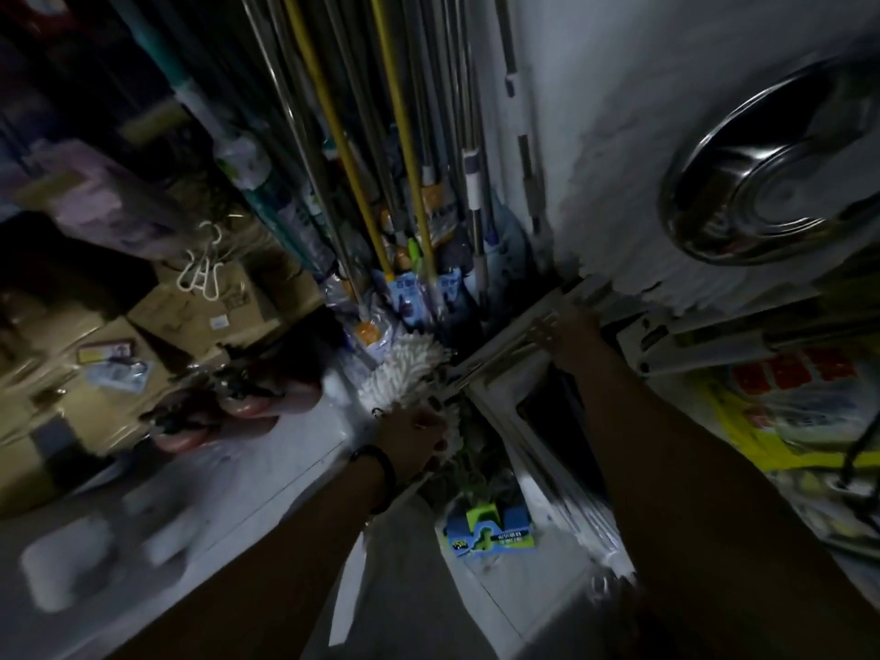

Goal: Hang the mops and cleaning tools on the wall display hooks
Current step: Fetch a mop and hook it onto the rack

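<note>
One left hand (pixel 414 435) at 6 o'clock, fingers curled round one white fluffy mop head (pixel 405 369) just below centre, one right hand (pixel 569 340) at 3 o'clock resting on a white rail (pixel 502 343), grip lost in blur, two yellow poles (pixel 332 121) upright at 12 o'clock, one steel basin (pixel 771 183) at 2 o'clock

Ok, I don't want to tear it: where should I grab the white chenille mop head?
Probably its near end, from the left, where the left hand holds it: the white chenille mop head slants away, its far end crowded by mop handles.
</note>
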`<action>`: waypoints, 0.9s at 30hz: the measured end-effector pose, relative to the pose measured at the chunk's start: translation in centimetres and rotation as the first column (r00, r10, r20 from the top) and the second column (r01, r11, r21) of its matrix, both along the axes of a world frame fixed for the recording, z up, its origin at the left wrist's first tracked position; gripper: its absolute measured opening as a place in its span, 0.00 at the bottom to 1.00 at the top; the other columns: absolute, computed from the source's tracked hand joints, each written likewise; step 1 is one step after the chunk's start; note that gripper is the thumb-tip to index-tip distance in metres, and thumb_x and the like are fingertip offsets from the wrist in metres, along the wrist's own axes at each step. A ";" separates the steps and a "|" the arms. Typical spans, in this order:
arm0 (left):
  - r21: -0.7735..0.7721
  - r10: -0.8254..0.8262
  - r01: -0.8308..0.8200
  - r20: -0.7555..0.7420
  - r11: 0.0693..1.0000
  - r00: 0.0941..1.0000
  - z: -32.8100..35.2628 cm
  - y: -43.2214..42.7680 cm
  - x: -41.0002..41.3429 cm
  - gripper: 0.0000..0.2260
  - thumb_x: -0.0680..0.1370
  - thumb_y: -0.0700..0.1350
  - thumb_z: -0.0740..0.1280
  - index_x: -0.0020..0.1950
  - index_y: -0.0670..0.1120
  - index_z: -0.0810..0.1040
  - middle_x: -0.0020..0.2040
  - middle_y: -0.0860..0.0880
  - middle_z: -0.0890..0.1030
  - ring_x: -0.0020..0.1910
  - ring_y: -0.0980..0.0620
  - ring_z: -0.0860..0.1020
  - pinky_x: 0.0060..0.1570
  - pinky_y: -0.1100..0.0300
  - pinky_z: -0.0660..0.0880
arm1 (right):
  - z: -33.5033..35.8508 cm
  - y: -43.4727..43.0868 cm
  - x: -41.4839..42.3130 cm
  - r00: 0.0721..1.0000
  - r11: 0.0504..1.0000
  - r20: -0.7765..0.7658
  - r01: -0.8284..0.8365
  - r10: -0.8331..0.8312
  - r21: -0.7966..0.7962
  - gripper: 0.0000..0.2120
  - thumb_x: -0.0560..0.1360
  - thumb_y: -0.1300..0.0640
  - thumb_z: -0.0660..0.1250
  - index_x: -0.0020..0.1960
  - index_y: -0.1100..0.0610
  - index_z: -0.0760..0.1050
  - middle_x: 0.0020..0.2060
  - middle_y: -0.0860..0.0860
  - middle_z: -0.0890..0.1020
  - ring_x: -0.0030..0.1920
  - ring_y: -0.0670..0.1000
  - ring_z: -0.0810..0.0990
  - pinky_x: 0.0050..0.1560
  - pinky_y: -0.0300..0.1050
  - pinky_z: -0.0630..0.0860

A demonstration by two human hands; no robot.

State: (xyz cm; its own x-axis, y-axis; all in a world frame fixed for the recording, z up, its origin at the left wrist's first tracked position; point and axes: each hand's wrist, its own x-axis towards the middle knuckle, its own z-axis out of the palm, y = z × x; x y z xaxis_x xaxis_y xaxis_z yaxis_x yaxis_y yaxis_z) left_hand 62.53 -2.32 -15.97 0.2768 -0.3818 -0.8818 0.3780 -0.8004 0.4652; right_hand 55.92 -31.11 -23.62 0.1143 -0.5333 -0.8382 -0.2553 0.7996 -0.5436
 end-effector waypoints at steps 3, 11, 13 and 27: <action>0.016 -0.002 0.002 -0.003 1.000 1.000 -1.1 0.6 -0.4 0.10 0.85 0.45 0.63 0.56 0.39 0.78 0.45 0.44 0.81 0.34 0.51 0.77 0.28 0.63 0.75 | -1.2 0.0 0.2 1.000 0.999 -0.008 0.016 -0.016 0.028 0.19 0.84 0.51 0.69 0.72 0.55 0.71 0.57 0.57 0.78 0.49 0.58 0.81 0.62 0.58 0.82; 0.035 -0.009 0.008 0.023 0.999 1.000 -6.1 2.5 -1.8 0.07 0.84 0.48 0.65 0.56 0.48 0.80 0.52 0.42 0.86 0.46 0.42 0.84 0.36 0.59 0.76 | -6.8 -0.3 0.4 0.996 1.000 -0.090 0.021 -0.021 -0.004 0.16 0.81 0.53 0.73 0.63 0.58 0.74 0.49 0.54 0.81 0.41 0.52 0.83 0.45 0.51 0.85; 0.041 0.009 -0.009 0.005 0.999 1.000 -7.1 2.7 -2.1 0.07 0.84 0.47 0.65 0.56 0.46 0.80 0.53 0.39 0.86 0.48 0.38 0.84 0.37 0.58 0.76 | -9.0 -0.4 0.0 0.986 0.999 -0.163 0.024 -0.032 -0.049 0.19 0.78 0.54 0.76 0.64 0.62 0.76 0.50 0.56 0.84 0.41 0.55 0.86 0.41 0.53 0.86; 0.033 -0.059 0.060 -0.007 0.998 0.998 -12.1 0.7 -0.3 0.10 0.84 0.49 0.65 0.53 0.44 0.82 0.52 0.42 0.86 0.51 0.39 0.84 0.46 0.52 0.79 | -12.6 0.2 0.4 0.790 0.887 -0.591 -0.380 0.163 -0.263 0.39 0.75 0.40 0.76 0.76 0.63 0.72 0.71 0.61 0.79 0.65 0.64 0.81 0.63 0.55 0.81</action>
